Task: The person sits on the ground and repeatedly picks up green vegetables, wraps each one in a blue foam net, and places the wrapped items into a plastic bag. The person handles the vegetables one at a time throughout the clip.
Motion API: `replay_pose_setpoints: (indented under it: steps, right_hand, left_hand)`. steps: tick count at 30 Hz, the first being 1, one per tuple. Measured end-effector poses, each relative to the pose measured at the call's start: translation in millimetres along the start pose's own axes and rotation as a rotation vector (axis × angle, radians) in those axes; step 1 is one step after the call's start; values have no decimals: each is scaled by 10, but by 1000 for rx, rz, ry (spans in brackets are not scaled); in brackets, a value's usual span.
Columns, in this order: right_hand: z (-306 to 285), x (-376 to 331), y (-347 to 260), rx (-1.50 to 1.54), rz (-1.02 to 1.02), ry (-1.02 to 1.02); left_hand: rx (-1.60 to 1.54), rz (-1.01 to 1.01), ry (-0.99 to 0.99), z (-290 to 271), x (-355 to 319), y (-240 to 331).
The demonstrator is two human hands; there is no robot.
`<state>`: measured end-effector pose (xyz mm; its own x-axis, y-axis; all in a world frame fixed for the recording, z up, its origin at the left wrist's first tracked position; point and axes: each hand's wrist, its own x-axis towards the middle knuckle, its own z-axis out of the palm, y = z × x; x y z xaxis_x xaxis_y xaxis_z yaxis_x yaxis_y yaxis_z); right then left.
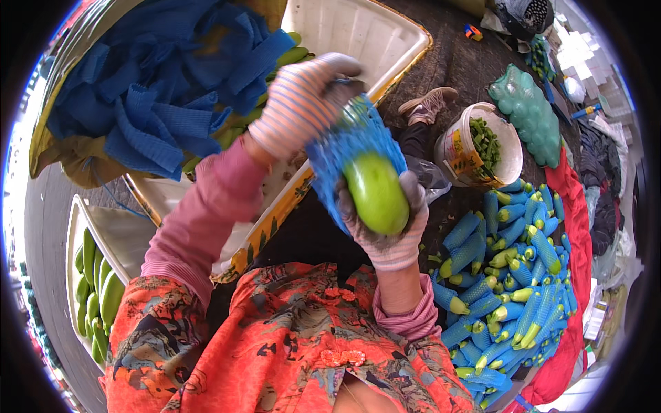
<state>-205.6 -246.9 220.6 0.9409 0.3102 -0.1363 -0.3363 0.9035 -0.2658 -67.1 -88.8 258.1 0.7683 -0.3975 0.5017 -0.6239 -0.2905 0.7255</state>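
Note:
A smooth, glossy green vegetable [376, 194], which looks like a green eggplant, is partly covered by a blue foam net sleeve [322, 153]. My right hand [385, 241], in a striped glove with grey fingers, is closed around its bare rounded end. At the sleeve's far end is my left hand [306, 100], also gloved and smeared by motion, its fingers bent over the net. What those fingertips pinch is partly hidden. Just left of my left hand, a large bag [58, 134] holds a heap of loose blue net sleeves [169, 113].
On the right lies a big pile of sleeved vegetables [506, 296], edged by red cloth [575, 275]. A white bucket [458, 141] of green cut pieces stands beyond. Foam boxes [385, 31] are ahead; another box [113, 241] with bare vegetables is at left. A shoe [428, 103] shows near the bucket.

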Motion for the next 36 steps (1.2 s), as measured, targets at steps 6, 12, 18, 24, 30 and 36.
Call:
replay_pose_setpoints:
  steps: [6,12,18,24,30,36]
  right_hand:
    - [-98,305,-247,199,-71,52]
    - [123,306,-351,56,-159,286]
    - [121,235,-560,181,-1,217]
    - [-77,237,-691,-49,-371,238]
    - [-665,-336,-995,-491,-627,697]
    - [-956,-848,-986,-830,-342,1090]
  left_hand:
    - [276,395,-91,-2,-203,260]
    - [382,621,-50,326,-307,486]
    - [320,661,120,527,-247,399]
    - [22,574,31,701,-303,175]
    - [242,-72,145,599,252,-1337]
    - [758,-716,-428,1535,-450,-3740]
